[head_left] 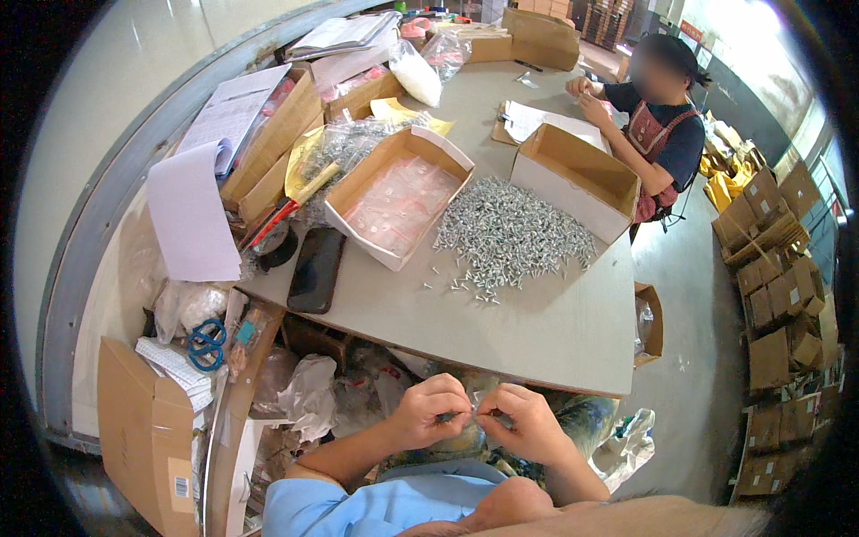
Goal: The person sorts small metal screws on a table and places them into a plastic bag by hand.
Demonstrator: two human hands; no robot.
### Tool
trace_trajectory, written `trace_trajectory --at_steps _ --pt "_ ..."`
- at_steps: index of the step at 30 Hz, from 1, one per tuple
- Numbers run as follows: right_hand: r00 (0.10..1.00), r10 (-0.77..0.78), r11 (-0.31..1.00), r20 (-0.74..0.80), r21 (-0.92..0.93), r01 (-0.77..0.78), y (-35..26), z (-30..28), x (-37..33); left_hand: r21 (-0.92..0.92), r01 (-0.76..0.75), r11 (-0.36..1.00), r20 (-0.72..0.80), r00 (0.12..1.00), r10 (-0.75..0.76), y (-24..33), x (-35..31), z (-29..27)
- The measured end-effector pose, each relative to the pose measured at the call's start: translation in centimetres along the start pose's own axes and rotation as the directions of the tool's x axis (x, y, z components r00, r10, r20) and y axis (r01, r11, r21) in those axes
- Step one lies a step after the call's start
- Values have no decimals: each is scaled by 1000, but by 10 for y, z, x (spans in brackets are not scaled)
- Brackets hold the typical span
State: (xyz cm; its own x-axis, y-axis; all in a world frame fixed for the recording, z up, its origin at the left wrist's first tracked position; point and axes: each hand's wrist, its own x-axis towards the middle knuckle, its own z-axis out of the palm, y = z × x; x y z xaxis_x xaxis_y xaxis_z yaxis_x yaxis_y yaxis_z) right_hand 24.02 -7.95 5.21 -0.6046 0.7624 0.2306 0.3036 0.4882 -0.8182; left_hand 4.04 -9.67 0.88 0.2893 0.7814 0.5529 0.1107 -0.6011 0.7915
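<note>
Just off the table's near edge, my left hand [433, 411] and my right hand [523, 424] meet with thumbs and fingertips pinched together. Between them is a small clear plastic bag [475, 400], mostly hidden by the fingers; its contents cannot be made out. Beyond my hands, a large heap of small silver screws [510, 234] lies loose on the grey table [429, 313]. To the left of the heap, a white cardboard box [403, 255] holds many flat clear zip bags [400, 208]. Behind the heap to the right stands another open white box [577, 192].
A black phone [316, 270] and a red-handled tool [273, 221] lie at the table's left. Paper-filled cartons [268, 143] line the left side. Blue scissors [207, 345] sit lower left. Across the table, a person [658, 143] works with both hands raised. Stacked cartons [774, 295] stand right.
</note>
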Motion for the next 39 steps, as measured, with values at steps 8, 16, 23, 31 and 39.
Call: trace_trajectory --at_steps 8,16,23,31,39 --pt "996 -80 997 28 24 79 0 2 6 -24 -9 1000 76 997 11 -3 10 -10" --pt "944 170 985 -282 41 -165 28 -15 6 471 85 878 -483 858 176 -29 117 -139" --pt "942 61 871 -331 -442 -212 65 -26 40 813 248 526 -156 964 -214 -75 195 -171" --pt "944 330 659 -27 -709 -250 91 -23 104 975 136 177 -7 811 -585 -100 195 -135" --pt "984 164 737 62 -671 -81 85 -16 56 666 330 669 -221 944 -246 -80 183 -159"
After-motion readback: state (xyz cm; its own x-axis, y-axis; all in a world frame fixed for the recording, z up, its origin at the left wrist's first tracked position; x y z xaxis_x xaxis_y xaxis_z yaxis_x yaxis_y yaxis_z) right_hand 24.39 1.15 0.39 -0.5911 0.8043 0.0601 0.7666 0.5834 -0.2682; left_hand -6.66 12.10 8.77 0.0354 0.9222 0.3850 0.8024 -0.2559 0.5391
